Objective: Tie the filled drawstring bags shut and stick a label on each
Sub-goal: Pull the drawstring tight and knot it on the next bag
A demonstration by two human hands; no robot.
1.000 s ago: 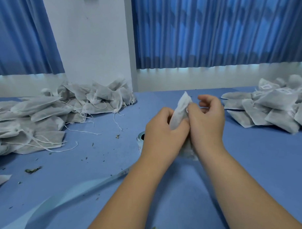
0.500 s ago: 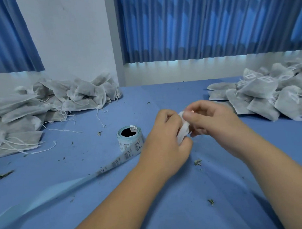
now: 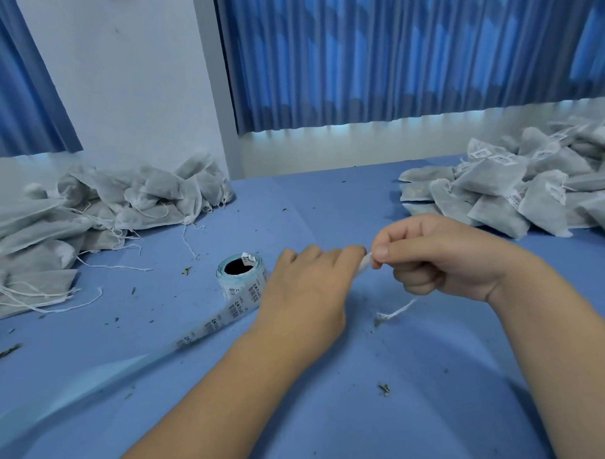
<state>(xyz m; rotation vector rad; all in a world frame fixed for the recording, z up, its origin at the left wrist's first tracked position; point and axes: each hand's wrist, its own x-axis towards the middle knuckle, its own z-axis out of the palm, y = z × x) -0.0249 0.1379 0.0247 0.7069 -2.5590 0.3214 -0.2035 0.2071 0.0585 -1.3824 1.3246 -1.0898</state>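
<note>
My left hand (image 3: 306, 291) grips a small white drawstring bag (image 3: 363, 265); only its bunched neck shows between the two hands, the rest is hidden under the palm. My right hand (image 3: 435, 255) pinches that neck between thumb and forefinger. A white drawstring end (image 3: 396, 311) hangs down below the right hand. A roll of barcode labels (image 3: 240, 279) stands just left of my left hand, its strip (image 3: 208, 327) trailing toward the lower left.
A heap of untied grey bags with loose strings (image 3: 98, 216) lies at the left. A heap of labelled bags (image 3: 519, 191) lies at the right. Bits of dried herb (image 3: 384, 388) dot the blue table cover (image 3: 335, 417). Blue curtains hang behind.
The bag was held upright between both hands; now it is lowered and mostly hidden. My right hand has pulled to the right, and a string end now hangs below it.
</note>
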